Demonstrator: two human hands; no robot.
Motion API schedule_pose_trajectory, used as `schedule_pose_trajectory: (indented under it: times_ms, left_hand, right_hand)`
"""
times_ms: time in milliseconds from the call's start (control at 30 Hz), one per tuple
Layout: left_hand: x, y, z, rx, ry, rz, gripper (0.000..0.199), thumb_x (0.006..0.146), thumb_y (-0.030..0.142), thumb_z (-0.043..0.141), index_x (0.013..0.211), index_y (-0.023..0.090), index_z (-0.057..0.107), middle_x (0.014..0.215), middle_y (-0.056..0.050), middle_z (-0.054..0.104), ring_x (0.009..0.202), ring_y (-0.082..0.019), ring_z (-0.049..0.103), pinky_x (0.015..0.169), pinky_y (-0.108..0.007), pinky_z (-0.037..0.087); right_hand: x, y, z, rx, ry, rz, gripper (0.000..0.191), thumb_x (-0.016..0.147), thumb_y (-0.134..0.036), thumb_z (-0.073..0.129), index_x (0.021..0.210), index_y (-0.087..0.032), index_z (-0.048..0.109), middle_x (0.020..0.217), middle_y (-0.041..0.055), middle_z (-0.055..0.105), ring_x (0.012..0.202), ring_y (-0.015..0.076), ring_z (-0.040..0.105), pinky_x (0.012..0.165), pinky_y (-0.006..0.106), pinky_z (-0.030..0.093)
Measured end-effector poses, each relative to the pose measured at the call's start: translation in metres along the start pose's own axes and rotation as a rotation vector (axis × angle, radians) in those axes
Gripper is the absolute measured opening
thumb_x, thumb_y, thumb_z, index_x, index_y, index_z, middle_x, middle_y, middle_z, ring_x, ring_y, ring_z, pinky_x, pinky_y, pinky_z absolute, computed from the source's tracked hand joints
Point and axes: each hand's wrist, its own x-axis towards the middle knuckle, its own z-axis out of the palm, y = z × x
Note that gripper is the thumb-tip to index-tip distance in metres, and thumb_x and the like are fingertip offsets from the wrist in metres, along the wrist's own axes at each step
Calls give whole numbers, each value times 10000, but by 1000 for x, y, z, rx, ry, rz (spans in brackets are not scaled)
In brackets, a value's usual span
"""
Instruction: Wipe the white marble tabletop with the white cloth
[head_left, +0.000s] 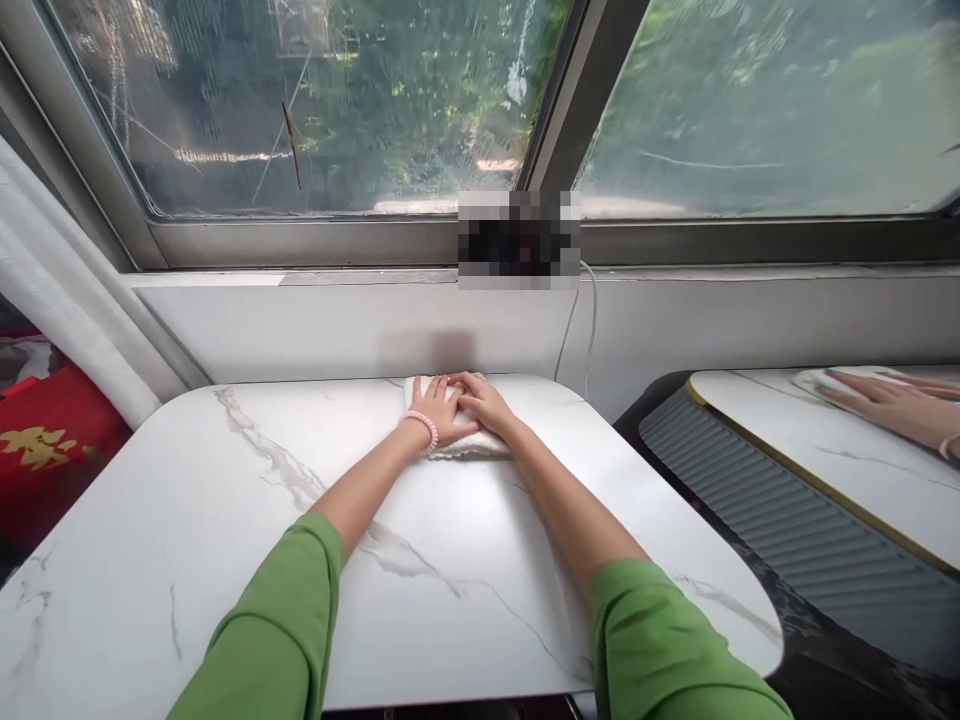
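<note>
A folded white cloth (pixel 469 446) lies on the far part of the white marble-patterned table (pixel 270 560). My left hand (pixel 441 408) rests flat on the cloth with its fingers spread, a pink bead bracelet at the wrist. Reaching in from the right, my right hand (pixel 486 405) also presses on the cloth. Its fingers are stretched toward the left hand and slightly bent, and the two hands meet and overlap a little. Much of the cloth is hidden under them.
Behind the table are a white wall (pixel 315 330) and a window frame (pixel 315 243). A thin cable (pixel 591 340) hangs beneath a blurred patch. At right, another hand (pixel 892 400) rests on cloth on a marble top, perhaps a reflection. Left are a white curtain (pixel 67 270) and red bag (pixel 67 440).
</note>
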Motion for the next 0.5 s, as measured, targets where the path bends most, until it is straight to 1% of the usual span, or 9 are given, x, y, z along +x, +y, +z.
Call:
schedule_pose_trajectory:
  times_ms: [133, 267, 367, 433, 500]
  left_hand:
    - [0, 2, -1, 16, 12, -2, 748, 879, 638, 310, 1470, 181, 262, 1560, -130, 189, 1439, -254, 124, 1129, -555, -22]
    - [-11, 13, -2, 14, 4, -15, 757, 886, 643, 300, 1473, 168, 260, 1560, -143, 182, 1442, -261, 111, 1130, -555, -16]
    - [-29, 31, -3, 10, -8, -18, 774, 884, 644, 299, 1484, 159, 241, 1563, -139, 174, 1441, -280, 103, 1130, -560, -25]
    - [-44, 50, -4, 3, -13, -20, 800, 878, 646, 298, 1493, 140, 220, 1562, -150, 168, 1440, -300, 92, 1126, -572, -34]
    - [-60, 72, -5, -8, -21, -33, 846, 865, 659, 294, 1500, 111, 187, 1561, -166, 159, 1439, -329, 70, 1118, -595, -38]
  right_hand:
    - [-4, 2, -1, 86, 60, 32, 382, 641, -219, 491, 984, -215, 658, 1162, 66, 649, 1123, 269, 539, 1003, 447, 404]
    - [-21, -6, -5, 94, 60, 10, 375, 673, -217, 494, 998, -249, 679, 1174, 41, 657, 1209, 274, 505, 1085, 486, 316]
    - [-43, -14, -13, 44, 20, -31, 401, 694, -220, 490, 1052, -266, 666, 1204, 23, 650, 1250, 279, 481, 1129, 515, 231]
    - [-63, -18, -20, 11, -17, -77, 404, 730, -244, 482, 1098, -258, 647, 1250, 30, 627, 1281, 279, 456, 1149, 514, 184]
    - [-86, -22, -29, -8, -52, -105, 404, 763, -278, 474, 1136, -251, 626, 1296, 40, 598, 1299, 275, 441, 1157, 508, 172]
